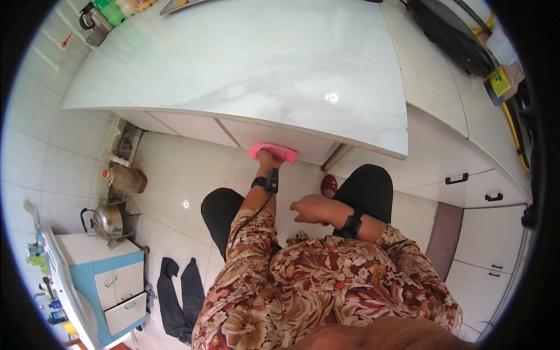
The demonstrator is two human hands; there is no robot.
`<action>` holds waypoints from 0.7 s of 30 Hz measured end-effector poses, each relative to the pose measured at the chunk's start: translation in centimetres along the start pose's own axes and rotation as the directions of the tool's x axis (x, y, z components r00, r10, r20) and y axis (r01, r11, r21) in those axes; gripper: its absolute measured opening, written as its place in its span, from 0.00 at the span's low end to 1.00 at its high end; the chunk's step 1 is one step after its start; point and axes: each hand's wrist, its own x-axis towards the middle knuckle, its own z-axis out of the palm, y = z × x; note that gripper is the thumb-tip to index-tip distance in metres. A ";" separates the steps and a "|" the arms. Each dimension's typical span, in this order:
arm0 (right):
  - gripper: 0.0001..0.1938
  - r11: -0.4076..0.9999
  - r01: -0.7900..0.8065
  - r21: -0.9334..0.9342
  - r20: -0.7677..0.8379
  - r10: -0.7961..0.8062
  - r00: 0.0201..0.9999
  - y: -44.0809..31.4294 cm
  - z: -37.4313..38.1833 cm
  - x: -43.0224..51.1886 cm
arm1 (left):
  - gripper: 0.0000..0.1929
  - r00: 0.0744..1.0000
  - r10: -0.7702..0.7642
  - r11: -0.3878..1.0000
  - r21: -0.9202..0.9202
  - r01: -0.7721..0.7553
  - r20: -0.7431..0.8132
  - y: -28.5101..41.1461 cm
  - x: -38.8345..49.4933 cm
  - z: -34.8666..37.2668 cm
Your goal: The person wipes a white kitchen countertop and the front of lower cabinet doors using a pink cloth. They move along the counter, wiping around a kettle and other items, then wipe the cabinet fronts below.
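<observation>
My left hand (270,160) presses a pink cloth (274,151) against the white cabinet front (262,135) under the counter's overhang. The palm and most of the fingers are hidden from above. My right hand (311,209) hangs over the gap between my bent knees, with nothing visible in it. Its thumb and fingers stand a little apart. Each forearm carries a black strapped-on device, and a cable runs up from the left one.
Above the cabinet juts the edge of a glossy white marble-look countertop (245,65). To the left on the tiled floor are a plastic jug (127,178) with a red cap and a metal kettle (107,220). Black trousers (179,297) lie near a blue-and-white washstand (83,280). Black-handled drawers (446,183) stand right.
</observation>
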 end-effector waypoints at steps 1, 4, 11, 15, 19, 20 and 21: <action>0.20 1.000 -0.010 0.006 0.002 0.010 1.000 0.0 0.0 0.0 | 0.25 0.997 -0.017 1.000 -0.018 0.019 0.082 -0.8 -0.1 0.2; 0.20 1.000 -0.001 0.006 -0.029 0.001 1.000 0.1 0.1 0.0 | 0.23 0.973 -0.120 0.989 -0.059 0.134 0.195 -3.7 -0.8 0.8; 0.17 0.999 -0.005 -0.041 0.021 0.005 1.000 0.0 0.2 0.5 | 0.21 0.937 -0.301 0.940 -0.110 0.323 0.177 -9.6 -2.0 3.1; 0.18 0.997 0.039 -0.064 0.040 -0.036 0.999 0.3 0.1 0.8 | 0.20 0.925 -0.301 0.947 -0.043 0.319 0.233 -9.2 -1.8 3.9; 0.18 0.993 0.079 -0.085 -0.006 -0.080 0.997 0.3 0.4 1.2 | 0.19 0.908 -0.326 0.945 0.070 0.319 0.265 -7.6 -2.7 5.8; 0.19 0.992 0.097 -0.086 -0.022 -0.099 0.995 0.2 0.5 1.3 | 0.19 0.893 -0.331 0.943 0.083 0.321 0.305 -7.0 -3.2 6.4; 0.19 0.989 0.115 -0.090 -0.036 -0.119 0.992 0.1 0.5 1.3 | 0.19 0.888 -0.332 0.943 0.107 0.314 0.318 -6.3 -3.9 7.2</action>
